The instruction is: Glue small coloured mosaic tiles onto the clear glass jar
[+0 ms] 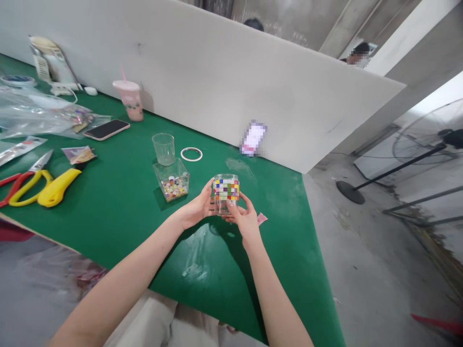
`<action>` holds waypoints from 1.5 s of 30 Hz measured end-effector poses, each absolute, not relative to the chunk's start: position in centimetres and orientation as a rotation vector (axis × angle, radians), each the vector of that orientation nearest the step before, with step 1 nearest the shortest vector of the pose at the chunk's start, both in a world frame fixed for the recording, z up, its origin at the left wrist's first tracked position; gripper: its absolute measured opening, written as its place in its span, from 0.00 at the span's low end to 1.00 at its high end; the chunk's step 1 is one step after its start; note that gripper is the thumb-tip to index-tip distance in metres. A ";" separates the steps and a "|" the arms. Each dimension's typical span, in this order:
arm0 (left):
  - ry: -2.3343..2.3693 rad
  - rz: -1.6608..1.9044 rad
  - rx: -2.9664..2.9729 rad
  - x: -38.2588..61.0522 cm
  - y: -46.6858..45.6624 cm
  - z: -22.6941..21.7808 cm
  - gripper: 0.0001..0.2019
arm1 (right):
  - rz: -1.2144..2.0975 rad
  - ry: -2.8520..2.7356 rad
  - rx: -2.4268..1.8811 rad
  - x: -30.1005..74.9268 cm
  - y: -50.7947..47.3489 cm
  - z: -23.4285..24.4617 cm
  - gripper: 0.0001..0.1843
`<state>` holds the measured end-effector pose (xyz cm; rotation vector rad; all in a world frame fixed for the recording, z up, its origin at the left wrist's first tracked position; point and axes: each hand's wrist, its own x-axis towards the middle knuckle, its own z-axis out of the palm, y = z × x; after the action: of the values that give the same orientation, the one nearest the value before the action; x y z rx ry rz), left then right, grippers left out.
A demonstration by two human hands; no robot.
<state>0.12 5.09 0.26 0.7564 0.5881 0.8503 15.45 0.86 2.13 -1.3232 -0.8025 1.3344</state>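
The left hand (197, 210) and right hand (249, 222) have fingers bent about as wide as the clear jar (226, 187), gripping its sides over the green tabletop (289, 255), and it looks light, hard, slippery and maybe breakable, so the smooth part under its colored squares seems best to hold.

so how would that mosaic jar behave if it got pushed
The mosaic jar is likely stiff, perhaps fragile, as its clear walls look glassy. Its bare lower part looks smooth, so it may slip, and its round body could roll if laid sideways.
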 end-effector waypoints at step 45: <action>0.665 0.832 0.737 -0.2 4.6 1.2 0.50 | 1.519 -0.698 -1.126 16.2 1.4 0.9 0.47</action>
<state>-0.17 4.59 1.22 0.7366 0.6650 0.8322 16.15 1.35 0.88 -1.1262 -0.6978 1.5186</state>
